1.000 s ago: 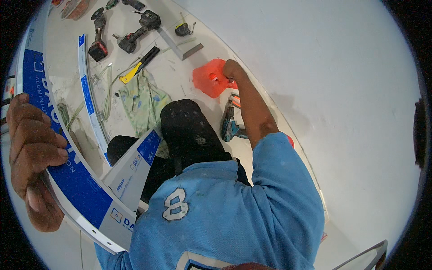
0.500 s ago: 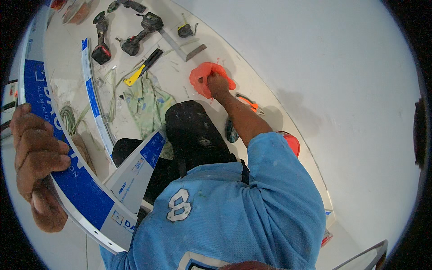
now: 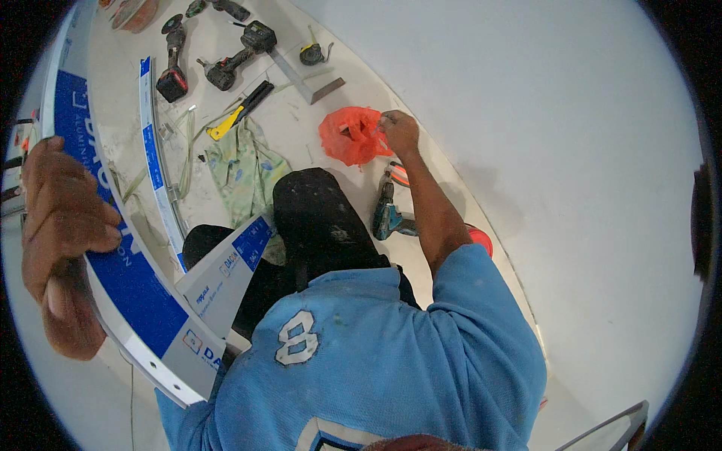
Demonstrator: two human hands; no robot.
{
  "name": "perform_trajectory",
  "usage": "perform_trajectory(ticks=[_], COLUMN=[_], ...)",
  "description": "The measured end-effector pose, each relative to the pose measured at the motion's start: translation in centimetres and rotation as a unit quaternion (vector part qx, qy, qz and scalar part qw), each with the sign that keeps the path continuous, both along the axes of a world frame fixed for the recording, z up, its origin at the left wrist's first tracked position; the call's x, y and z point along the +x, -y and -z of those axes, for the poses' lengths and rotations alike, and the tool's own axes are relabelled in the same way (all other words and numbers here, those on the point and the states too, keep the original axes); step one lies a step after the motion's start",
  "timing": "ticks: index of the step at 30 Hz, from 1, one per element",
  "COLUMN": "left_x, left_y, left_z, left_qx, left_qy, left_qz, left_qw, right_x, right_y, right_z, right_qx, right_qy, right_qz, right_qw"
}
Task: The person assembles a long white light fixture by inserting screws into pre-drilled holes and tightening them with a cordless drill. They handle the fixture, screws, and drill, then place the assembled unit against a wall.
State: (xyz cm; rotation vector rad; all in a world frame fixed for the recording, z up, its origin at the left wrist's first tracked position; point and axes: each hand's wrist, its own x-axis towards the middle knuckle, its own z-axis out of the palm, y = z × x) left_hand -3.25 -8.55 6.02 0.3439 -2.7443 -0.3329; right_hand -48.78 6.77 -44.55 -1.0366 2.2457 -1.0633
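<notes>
My left hand (image 3: 64,218) grips the edge of a long curved blue-and-white panel (image 3: 131,282) that runs along the left of the view. My right hand (image 3: 398,129) reaches out over my black-trousered knee (image 3: 323,218) and pinches the right edge of a crumpled red plastic bag (image 3: 347,137) lying on the white floor. A teal cordless drill (image 3: 387,216) lies just beneath my right forearm. A short blue-and-white panel piece (image 3: 226,270) leans by my legs.
A narrow blue-and-white strip (image 3: 154,150), a greenish cloth (image 3: 244,169) and a yellow-handled knife (image 3: 237,113) lie ahead. Farther off are an angle grinder (image 3: 173,75), another cordless drill (image 3: 241,54) and a tape measure (image 3: 312,52). A white wall (image 3: 541,113) rises on the right.
My right hand dropped onto the red bag, then shifted to its right edge and pinched it; the bag looks more bunched up. My left hand kept its hold on the panel.
</notes>
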Motion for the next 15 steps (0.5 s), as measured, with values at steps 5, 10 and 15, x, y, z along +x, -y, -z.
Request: perform_trajectory(ticks=[5,10,15], left_x=[-0.3,-0.8,-0.3], left_y=[-1.0,-1.3,-0.3], left_z=[2.3,3.2,2.7], left_qx=[-0.016,0.04,0.023], left_qy=[-0.134,-0.23,-0.248], left_qz=[-0.048,-0.052,-0.013], left_qw=[0.99,0.971,0.968], right_x=[3.7,12.8,21.7], right_y=[1.4,0.6,0.9], right_z=[-17.2,-38.0,-48.6], right_qx=[-0.163,-0.352,-0.497], right_qy=[0.273,0.212,0.176], right_qz=[0.004,-0.15,-0.38], right_qw=[0.948,0.899,0.76])
